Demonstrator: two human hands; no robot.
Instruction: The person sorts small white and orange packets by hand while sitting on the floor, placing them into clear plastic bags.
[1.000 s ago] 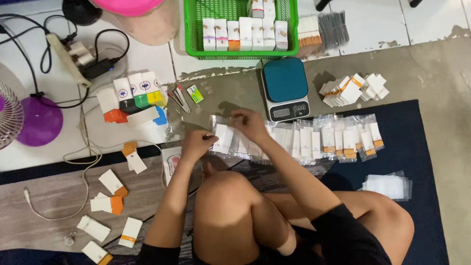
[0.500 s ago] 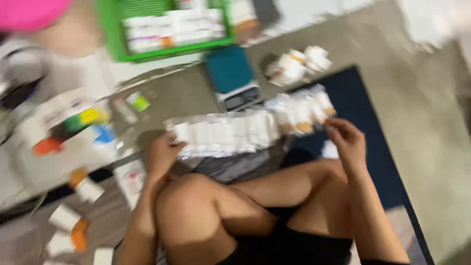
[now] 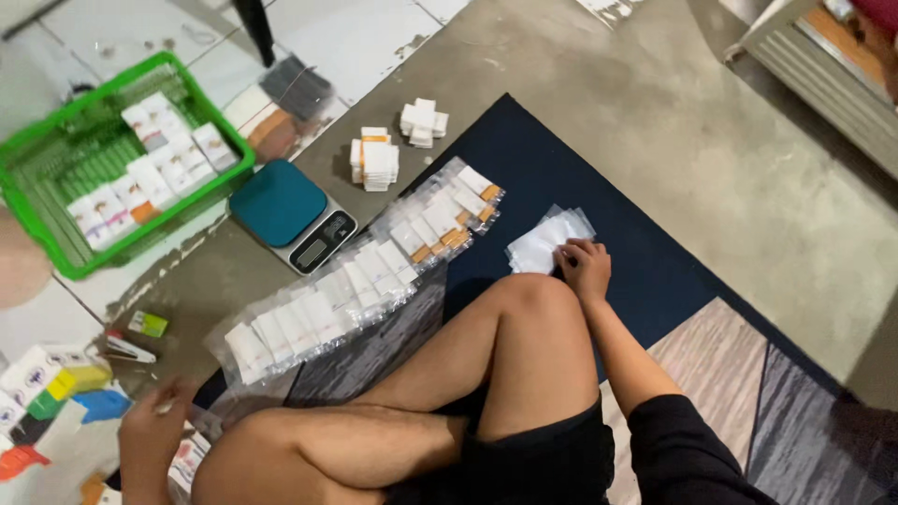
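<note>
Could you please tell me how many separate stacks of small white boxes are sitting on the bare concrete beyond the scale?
2: a larger stack just past the scale, and a smaller stack to its right, near the dark mat's corner.

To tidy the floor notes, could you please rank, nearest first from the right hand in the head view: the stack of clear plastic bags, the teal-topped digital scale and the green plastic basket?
From the right hand:
1. Stack of clear plastic bags, touching its fingers.
2. Teal-topped digital scale, farther left.
3. Green plastic basket, far left.
</note>
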